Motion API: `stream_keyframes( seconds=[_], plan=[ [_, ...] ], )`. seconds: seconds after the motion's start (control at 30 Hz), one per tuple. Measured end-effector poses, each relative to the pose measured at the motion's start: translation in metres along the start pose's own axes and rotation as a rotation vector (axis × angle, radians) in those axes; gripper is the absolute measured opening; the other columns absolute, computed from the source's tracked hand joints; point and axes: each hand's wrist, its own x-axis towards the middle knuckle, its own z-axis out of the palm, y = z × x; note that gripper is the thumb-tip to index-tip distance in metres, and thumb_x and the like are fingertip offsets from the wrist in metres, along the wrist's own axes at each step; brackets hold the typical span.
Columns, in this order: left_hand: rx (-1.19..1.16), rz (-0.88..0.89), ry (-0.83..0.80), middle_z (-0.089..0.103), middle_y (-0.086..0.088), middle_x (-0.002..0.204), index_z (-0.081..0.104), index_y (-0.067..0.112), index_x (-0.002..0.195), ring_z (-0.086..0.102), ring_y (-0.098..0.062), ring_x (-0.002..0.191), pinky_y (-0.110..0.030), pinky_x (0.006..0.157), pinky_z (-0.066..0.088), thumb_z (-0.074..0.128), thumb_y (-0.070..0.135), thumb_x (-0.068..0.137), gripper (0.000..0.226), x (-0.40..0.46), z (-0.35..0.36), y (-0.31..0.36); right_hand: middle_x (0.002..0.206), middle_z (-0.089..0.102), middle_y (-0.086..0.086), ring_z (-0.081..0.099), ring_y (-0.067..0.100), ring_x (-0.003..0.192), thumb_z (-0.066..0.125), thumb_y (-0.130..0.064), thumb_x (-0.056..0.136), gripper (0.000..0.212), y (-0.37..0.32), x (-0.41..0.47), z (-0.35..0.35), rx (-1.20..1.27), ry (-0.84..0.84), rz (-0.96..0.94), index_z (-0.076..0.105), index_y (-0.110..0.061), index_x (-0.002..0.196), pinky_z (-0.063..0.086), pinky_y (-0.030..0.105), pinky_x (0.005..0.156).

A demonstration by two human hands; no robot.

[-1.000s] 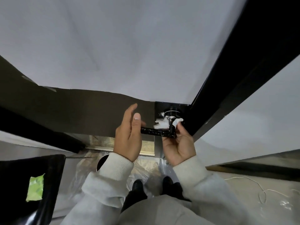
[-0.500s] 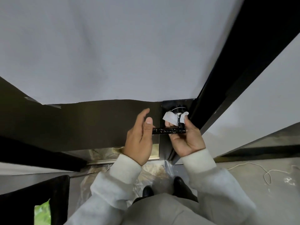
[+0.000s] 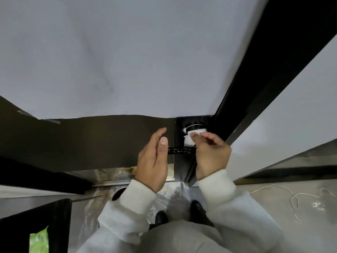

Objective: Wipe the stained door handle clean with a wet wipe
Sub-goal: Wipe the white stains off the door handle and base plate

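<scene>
A black lever door handle (image 3: 179, 150) sticks out from the door edge, its bar speckled with pale stains. My right hand (image 3: 209, 154) presses a white wet wipe (image 3: 191, 136) around the handle's neck, just below the round base (image 3: 194, 126). The wipe is mostly hidden by my fingers. My left hand (image 3: 155, 157) is at the free end of the bar, fingers apart and extended, thumb tip beside the bar; whether it touches the bar is hidden.
The door (image 3: 109, 61) is covered with a light sheet above and dark paper (image 3: 82, 139) below. A black door frame (image 3: 264, 70) runs up to the right. Clear plastic sheeting (image 3: 173, 196) lies on the floor by my shoes. A white cord (image 3: 291, 196) lies at right, a black box (image 3: 36, 225) at left.
My right hand has turned over the handle's neck, so the fingers now cover more of the wipe. The left hand stays at the bar's end. The camera view has shifted slightly.
</scene>
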Motion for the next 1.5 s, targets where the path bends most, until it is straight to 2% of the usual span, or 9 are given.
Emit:
stream_keyframes(
  seconds=[0.13, 0.3, 0.47, 0.67, 0.8, 0.93, 1.13, 1.4, 1.5],
  plan=[
    [0.021, 0.027, -0.009, 0.064, 0.005, 0.109, 0.055, 0.027, 0.139, 0.061, -0.012, 0.104, -0.042, 0.097, 0.051, 0.024, 0.060, 0.099, 0.060, -0.005, 0.002, -0.001, 0.086, 0.073, 0.007, 0.073, 0.015, 0.070, 0.073, 0.001, 0.085, 0.012, -0.001, -0.003, 0.001, 0.569, -0.181, 0.511, 0.069, -0.004, 0.096, 0.060, 0.026, 0.059],
    [0.044, 0.026, -0.053, 0.065, -0.004, 0.120, 0.052, 0.025, 0.143, 0.061, -0.019, 0.114, -0.033, 0.102, 0.046, 0.023, 0.059, 0.098, 0.064, -0.005, -0.002, 0.000, 0.087, 0.071, 0.007, 0.073, 0.015, 0.069, 0.068, 0.000, 0.089, 0.007, -0.004, -0.001, 0.002, 0.653, -0.217, 0.566, 0.068, -0.006, 0.085, 0.062, 0.026, 0.063],
    [0.059, 0.028, -0.071, 0.060, 0.010, 0.130, 0.049, 0.027, 0.144, 0.057, -0.009, 0.120, -0.026, 0.104, 0.043, 0.023, 0.061, 0.097, 0.064, -0.006, -0.004, -0.002, 0.061, 0.062, -0.005, 0.055, 0.002, 0.052, 0.085, -0.008, 0.068, 0.022, 0.000, -0.004, 0.008, -0.092, 0.070, -0.070, 0.067, -0.019, 0.065, 0.047, 0.017, 0.058],
    [0.063, 0.054, -0.086, 0.053, 0.030, 0.115, 0.047, 0.028, 0.146, 0.049, 0.020, 0.107, 0.002, 0.089, 0.032, 0.024, 0.062, 0.096, 0.064, -0.005, -0.005, -0.003, 0.074, 0.055, 0.004, 0.050, 0.022, 0.059, 0.076, -0.005, 0.069, 0.021, 0.002, 0.004, 0.005, -0.705, -0.022, -0.736, 0.056, -0.011, 0.062, 0.031, 0.023, 0.055],
    [0.039, 0.050, -0.072, 0.062, 0.012, 0.106, 0.046, 0.031, 0.146, 0.060, 0.002, 0.096, -0.006, 0.083, 0.040, 0.024, 0.064, 0.095, 0.065, -0.004, -0.006, 0.000, 0.062, 0.065, -0.004, 0.062, 0.006, 0.057, 0.080, -0.012, 0.070, 0.020, -0.004, 0.001, 0.002, -0.517, 0.002, -0.504, 0.063, -0.018, 0.061, 0.041, 0.013, 0.059],
    [0.034, 0.061, -0.076, 0.063, 0.006, 0.103, 0.047, 0.031, 0.145, 0.061, -0.010, 0.087, -0.017, 0.082, 0.044, 0.024, 0.066, 0.095, 0.065, -0.004, -0.006, 0.001, 0.091, 0.078, 0.014, 0.074, 0.026, 0.083, 0.089, -0.006, 0.066, 0.023, 0.003, -0.001, 0.003, 0.230, 0.002, 0.193, 0.078, -0.009, 0.086, 0.062, 0.033, 0.075],
    [0.005, 0.045, -0.078, 0.063, -0.008, 0.130, 0.048, 0.031, 0.144, 0.058, -0.019, 0.122, -0.049, 0.101, 0.050, 0.018, 0.075, 0.094, 0.073, -0.004, -0.003, -0.004, 0.088, 0.077, 0.014, 0.073, 0.021, 0.087, 0.071, 0.001, 0.086, 0.009, -0.002, -0.004, 0.001, 0.775, -0.178, 0.601, 0.071, 0.000, 0.096, 0.059, 0.021, 0.057],
    [-0.027, 0.002, -0.040, 0.064, -0.007, 0.127, 0.049, 0.034, 0.143, 0.059, -0.017, 0.121, -0.051, 0.099, 0.051, 0.017, 0.081, 0.090, 0.078, -0.005, 0.002, -0.001, 0.071, 0.060, -0.001, 0.055, 0.015, 0.059, 0.082, -0.007, 0.068, 0.011, 0.005, -0.004, 0.003, -0.366, 0.088, -0.580, 0.072, -0.011, 0.065, 0.036, 0.006, 0.056],
    [-0.031, -0.007, -0.032, 0.065, -0.007, 0.125, 0.049, 0.033, 0.143, 0.061, -0.013, 0.117, -0.050, 0.099, 0.052, 0.016, 0.082, 0.089, 0.080, -0.006, 0.000, 0.002, 0.070, 0.069, -0.002, 0.065, 0.012, 0.065, 0.085, -0.013, 0.072, 0.008, 0.010, -0.001, -0.006, -0.175, 0.047, -0.349, 0.077, -0.012, 0.071, 0.050, 0.017, 0.066]
  ],
)
